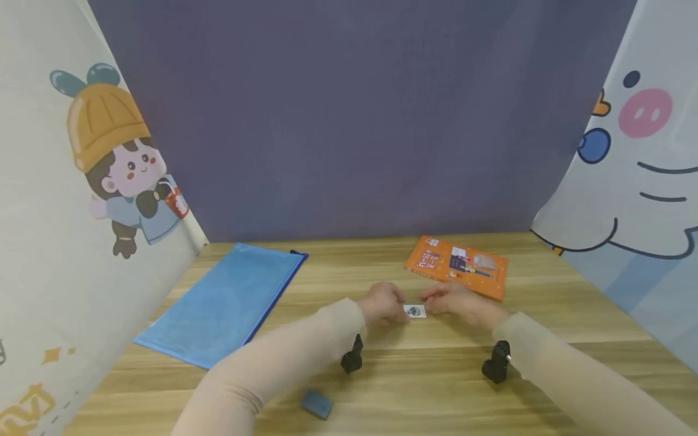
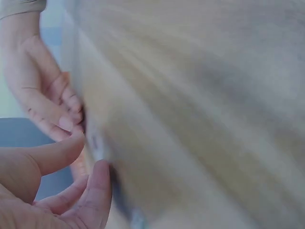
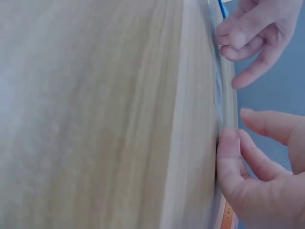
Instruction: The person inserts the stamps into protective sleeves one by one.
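A small white card with a dark printed picture [image 1: 415, 311] lies flat on the wooden table, between the two hands. At its left edge are the fingertips of my left hand [image 1: 383, 301]; the thumb stands apart from the fingers in the left wrist view. My right hand [image 1: 457, 301] has its fingertips at the card's right edge. In the right wrist view that right hand [image 3: 262, 162] rests its fingers on the tabletop, with its thumb raised clear of them. Neither hand pinches the card.
Behind the right hand lies an orange illustrated book [image 1: 460, 266]. A blue zip folder [image 1: 223, 303] is spread on the left side of the table. Nearer the front is a small grey-blue block [image 1: 317, 404]. A dark backdrop [image 1: 360, 121] rises at the table's far edge.
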### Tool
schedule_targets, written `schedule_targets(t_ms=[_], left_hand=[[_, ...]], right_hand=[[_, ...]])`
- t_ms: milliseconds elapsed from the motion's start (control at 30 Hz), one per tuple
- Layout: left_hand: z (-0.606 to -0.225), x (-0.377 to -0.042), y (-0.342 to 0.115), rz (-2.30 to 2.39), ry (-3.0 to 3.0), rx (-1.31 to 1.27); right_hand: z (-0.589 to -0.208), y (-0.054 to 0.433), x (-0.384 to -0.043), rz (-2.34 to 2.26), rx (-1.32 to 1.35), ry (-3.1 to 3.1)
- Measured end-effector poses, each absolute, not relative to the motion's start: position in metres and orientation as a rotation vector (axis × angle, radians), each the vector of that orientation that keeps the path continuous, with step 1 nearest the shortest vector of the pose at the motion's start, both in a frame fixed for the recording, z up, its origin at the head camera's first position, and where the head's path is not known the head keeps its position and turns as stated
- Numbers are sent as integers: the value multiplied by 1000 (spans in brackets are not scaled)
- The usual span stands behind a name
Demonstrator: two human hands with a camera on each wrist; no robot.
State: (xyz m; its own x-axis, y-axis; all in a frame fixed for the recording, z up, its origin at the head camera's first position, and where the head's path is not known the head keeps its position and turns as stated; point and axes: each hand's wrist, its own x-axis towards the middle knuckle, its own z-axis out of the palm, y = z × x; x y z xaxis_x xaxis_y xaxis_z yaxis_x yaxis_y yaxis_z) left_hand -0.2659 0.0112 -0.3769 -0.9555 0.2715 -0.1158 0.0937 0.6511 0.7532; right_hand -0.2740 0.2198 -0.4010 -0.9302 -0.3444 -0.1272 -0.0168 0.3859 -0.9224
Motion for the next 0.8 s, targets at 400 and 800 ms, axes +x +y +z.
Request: schedule_targets(t_ms=[400, 800], left_hand=[[-320, -289, -45, 1482, 2429, 399], [-297, -281, -97, 1346, 2586, 499]], right_hand=[[-347, 226, -292, -1569, -254, 2458], [-302, 222, -288, -1333, -425, 2817]])
